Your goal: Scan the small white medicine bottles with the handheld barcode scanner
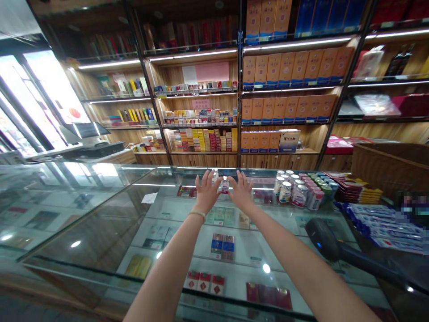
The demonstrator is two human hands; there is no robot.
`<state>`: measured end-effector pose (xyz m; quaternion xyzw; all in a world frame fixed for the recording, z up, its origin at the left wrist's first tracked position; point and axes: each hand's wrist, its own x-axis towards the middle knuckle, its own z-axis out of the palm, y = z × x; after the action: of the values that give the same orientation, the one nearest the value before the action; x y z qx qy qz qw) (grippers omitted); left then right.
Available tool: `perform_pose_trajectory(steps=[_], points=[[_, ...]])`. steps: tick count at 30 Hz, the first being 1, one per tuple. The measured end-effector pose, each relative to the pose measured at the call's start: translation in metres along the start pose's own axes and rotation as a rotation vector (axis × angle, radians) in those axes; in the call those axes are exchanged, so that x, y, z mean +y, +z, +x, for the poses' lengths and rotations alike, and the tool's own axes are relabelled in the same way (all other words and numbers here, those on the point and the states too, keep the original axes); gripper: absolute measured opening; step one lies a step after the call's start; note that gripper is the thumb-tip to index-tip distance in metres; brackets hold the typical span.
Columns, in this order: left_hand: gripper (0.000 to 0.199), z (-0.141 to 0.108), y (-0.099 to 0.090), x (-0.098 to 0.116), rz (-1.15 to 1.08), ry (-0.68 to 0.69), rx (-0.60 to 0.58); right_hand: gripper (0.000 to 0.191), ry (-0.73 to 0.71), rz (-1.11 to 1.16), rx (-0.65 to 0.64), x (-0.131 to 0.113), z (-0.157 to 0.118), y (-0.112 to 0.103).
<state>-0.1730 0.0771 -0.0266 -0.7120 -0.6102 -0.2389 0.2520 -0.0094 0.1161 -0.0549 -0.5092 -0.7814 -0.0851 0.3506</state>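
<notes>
Left hand and right hand: fingers spread, thumbs inward at either side of one small jar; neither hand closed round it, thumb contact uncertain. Jar upright, far side of glass counter, left of the jar cluster. Handling, judged: light, stiff, smooth, perhaps slippery; breakable if glass. Best hold: opposite side walls, mid-height.

One left hand, one right hand and two small jars were at the desk's far side; inside it, two blue-banded packs and three red-and-white packs; one barcode scanner stood right.
</notes>
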Motion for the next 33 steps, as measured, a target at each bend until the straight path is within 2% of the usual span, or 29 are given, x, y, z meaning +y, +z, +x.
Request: perform_pose_trajectory(steps=[7, 14, 23, 33], points=[[0.056, 0.011, 0.011, 0.001, -0.030, -0.041, 0.040, 0.056, 0.024, 0.022, 0.007, 0.003, 0.015, 0.016], [0.053, 0.019, 0.019, 0.001, -0.034, -0.036, 0.058, 0.058, 0.045, 0.031, -0.003, 0.003, 0.024, 0.019], [0.043, 0.024, 0.036, -0.002, 0.002, -0.024, 0.141, 0.063, 0.063, -0.020, 0.010, 0.005, 0.031, 0.029], [0.063, 0.019, 0.037, -0.003, 0.023, -0.018, 0.138, 0.067, 0.029, -0.024, 0.008, 0.004, 0.025, 0.023]])
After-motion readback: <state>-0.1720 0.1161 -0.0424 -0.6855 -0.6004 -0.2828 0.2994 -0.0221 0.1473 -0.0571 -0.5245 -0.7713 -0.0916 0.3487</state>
